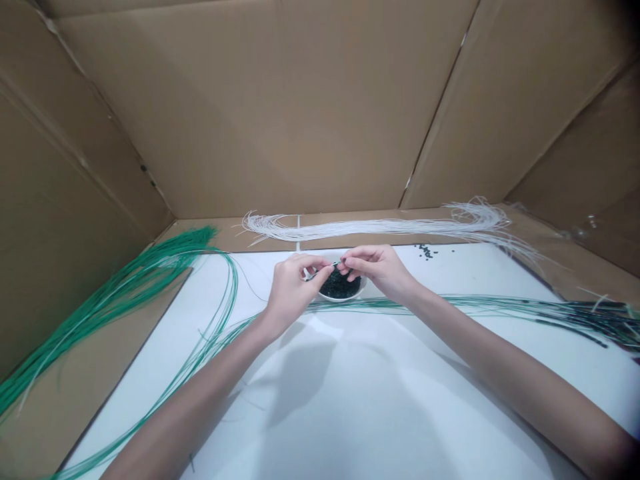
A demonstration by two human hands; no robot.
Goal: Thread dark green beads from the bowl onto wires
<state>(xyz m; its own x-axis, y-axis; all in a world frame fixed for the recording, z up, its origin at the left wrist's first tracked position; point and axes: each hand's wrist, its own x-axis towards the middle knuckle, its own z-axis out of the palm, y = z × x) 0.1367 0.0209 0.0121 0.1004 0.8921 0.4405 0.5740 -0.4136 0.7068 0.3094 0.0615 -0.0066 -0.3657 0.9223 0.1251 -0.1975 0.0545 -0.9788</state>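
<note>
Over a white bowl [340, 299] of small black beads [341, 285], my two hands meet almost fingertip to fingertip. My left hand [296, 283] is closed in a pinch on a thin strand, whose pale tip [335, 263] shows between the hands. A fine line trails from that hand's side toward the green bundle at left. My right hand [377, 268] is also pinched, with a small dark bead [343, 264] at its fingertips, partly hidden by the fingers. Long green strands [385, 303] run across the board just below the bowl, passing under both forearms.
A thick green strand bundle [125, 300] lies at left. White strands [370, 229] stretch along the back. Loose black beads [426, 251] are scattered right of the bowl. Black-covered strand ends [585, 317] lie at far right. Cardboard walls [280, 113] surround the white board [360, 400].
</note>
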